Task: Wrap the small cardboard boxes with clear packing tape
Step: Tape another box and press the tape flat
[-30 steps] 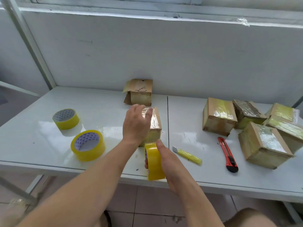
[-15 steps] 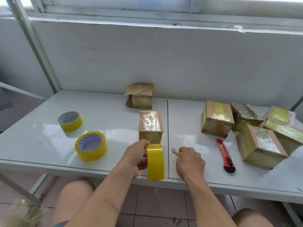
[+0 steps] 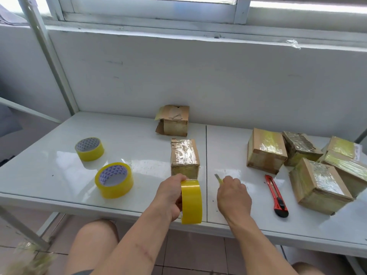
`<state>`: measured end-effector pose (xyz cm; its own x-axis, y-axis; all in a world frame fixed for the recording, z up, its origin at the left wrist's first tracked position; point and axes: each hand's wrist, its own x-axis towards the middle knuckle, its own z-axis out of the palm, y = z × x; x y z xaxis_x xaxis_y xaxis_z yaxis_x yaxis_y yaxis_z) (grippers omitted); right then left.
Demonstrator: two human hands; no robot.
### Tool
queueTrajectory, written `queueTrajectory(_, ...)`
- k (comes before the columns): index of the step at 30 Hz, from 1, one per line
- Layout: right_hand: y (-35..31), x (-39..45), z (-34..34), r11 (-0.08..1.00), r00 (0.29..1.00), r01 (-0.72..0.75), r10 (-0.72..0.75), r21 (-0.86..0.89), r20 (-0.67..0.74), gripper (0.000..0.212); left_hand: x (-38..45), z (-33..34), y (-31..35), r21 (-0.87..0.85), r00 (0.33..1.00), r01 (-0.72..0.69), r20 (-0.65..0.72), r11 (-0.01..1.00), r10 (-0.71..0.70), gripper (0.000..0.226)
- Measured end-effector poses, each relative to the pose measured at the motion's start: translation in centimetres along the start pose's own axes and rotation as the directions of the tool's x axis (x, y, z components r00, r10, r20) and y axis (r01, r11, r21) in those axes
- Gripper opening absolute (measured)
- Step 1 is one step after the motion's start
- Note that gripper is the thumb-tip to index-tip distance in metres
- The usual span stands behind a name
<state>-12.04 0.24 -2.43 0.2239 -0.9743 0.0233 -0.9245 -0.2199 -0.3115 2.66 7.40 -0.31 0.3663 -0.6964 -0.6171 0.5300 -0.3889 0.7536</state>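
A small cardboard box (image 3: pixel 184 157) with clear tape over its top stands in the middle of the white table (image 3: pixel 49 171). Just in front of it my left hand (image 3: pixel 170 197) grips a yellowish tape roll (image 3: pixel 191 201) held on edge, with a strip running up to the box's near face. To the right, my right hand (image 3: pixel 233 195) is curled round a yellow utility knife (image 3: pixel 218 178); only its blade tip shows.
Two more tape rolls (image 3: pixel 114 180) (image 3: pixel 89 148) lie flat at the left. An untaped box (image 3: pixel 173 120) with loose flaps sits by the wall. Several taped boxes (image 3: pixel 265 150) cluster at the right, with a red utility knife (image 3: pixel 276 196) beside them.
My left hand left the box top and took the tape roll from my right hand. My right hand moved right and closed on the yellow knife.
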Motion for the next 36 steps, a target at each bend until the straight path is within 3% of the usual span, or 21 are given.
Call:
queueTrajectory(2, -1.0, 0.0, -1.9, 0.987, 0.995, 0.075, -0.064, 0.139, -0.082, 0.014, 0.3, 0.1, -0.1, -0.022, 1.000, 0.007, 0.007, 1.000, -0.007, 0.027)
queueTrajectory(4, -2.3, -0.1, -3.8, 0.944, 0.981, 0.193, -0.181, 0.269, -0.068, 0.012, 0.6, 0.3, -0.2, -0.036, 1.000, 0.001, 0.007, 0.999, -0.001, 0.028)
queueTrajectory(8, -4.0, -0.3, -6.3, 0.931, 0.934, 0.345, -0.354, 0.118, 0.059, 0.024, 0.9, 0.4, -0.4, -0.050, 1.000, -0.020, 0.004, 0.999, 0.020, 0.025)
queueTrajectory(12, -4.7, 0.3, -6.8, 0.941, 0.936, 0.337, -0.332, -0.026, 0.119, 0.029, 1.2, 0.3, -0.5, -0.049, 0.999, -0.045, -0.003, 0.998, 0.045, 0.022)
queueTrajectory(19, -5.7, 1.2, -6.5, 0.946, 0.938, 0.321, -0.311, -0.049, 0.150, 0.025, 1.4, 0.3, -0.6, -0.054, 0.998, -0.068, 0.012, 0.996, 0.069, 0.019)
queueTrajectory(24, -5.6, 2.3, -5.9, 0.947, 0.930, 0.299, -0.262, -0.117, 0.258, 0.021, 1.8, 0.3, -0.8, -0.025, 0.995, -0.101, 0.008, 0.995, 0.102, 0.012)
queueTrajectory(28, -2.6, 3.5, -5.7, 0.985, 0.943, 0.167, -0.143, -0.054, 0.301, 0.020, 2.0, 0.0, -0.6, -0.047, 0.997, -0.071, 0.021, 0.996, 0.072, 0.012)
queueTrajectory(31, -0.5, 3.8, -4.8, 0.993, 0.929, 0.103, -0.074, -0.063, 0.363, 0.032, 2.2, 0.0, -0.4, -0.028, 0.998, -0.055, 0.030, 0.998, 0.056, 0.017)
queueTrajectory(33, 0.0, 4.1, -3.9, 0.989, 0.946, 0.134, -0.108, -0.065, 0.306, 0.042, 2.3, 0.2, -0.4, -0.015, 0.998, -0.055, 0.024, 0.998, 0.055, 0.017)
queueTrajectory(36, -1.1, 4.3, -3.2, 0.941, 0.964, 0.263, -0.264, 0.214, -0.028, 0.034, 2.3, 0.3, -0.3, -0.027, 0.998, -0.059, 0.027, 0.998, 0.059, 0.017)
